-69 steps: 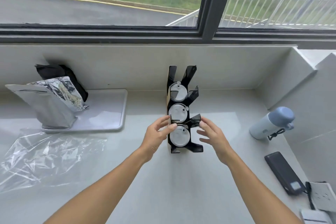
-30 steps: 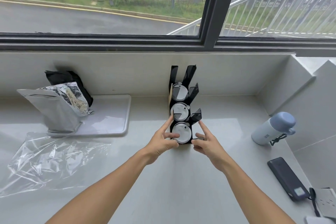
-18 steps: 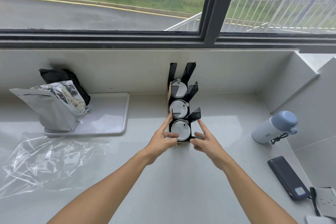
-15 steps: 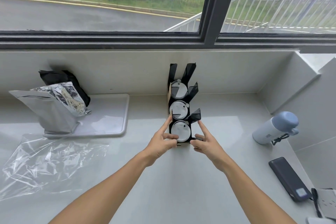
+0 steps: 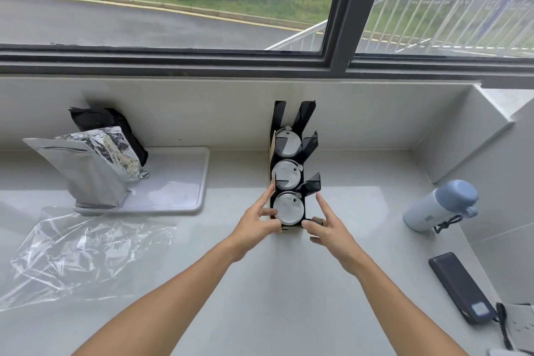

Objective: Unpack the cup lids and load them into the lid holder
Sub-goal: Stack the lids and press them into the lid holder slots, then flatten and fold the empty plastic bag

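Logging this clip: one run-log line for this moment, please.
stage: holder loaded | lid holder: three lid stacks | left hand, right hand: gripping its base | plastic wrap: empty, left

Glossy black plastic lid holder, crinkled foil pouch

A café-style service counter beside a street-facing window: a black lid holder stacked with white cup lids stands on the pale stone tabletop; foil coffee-type bags rest on a tray; parked cars and railings show outside.
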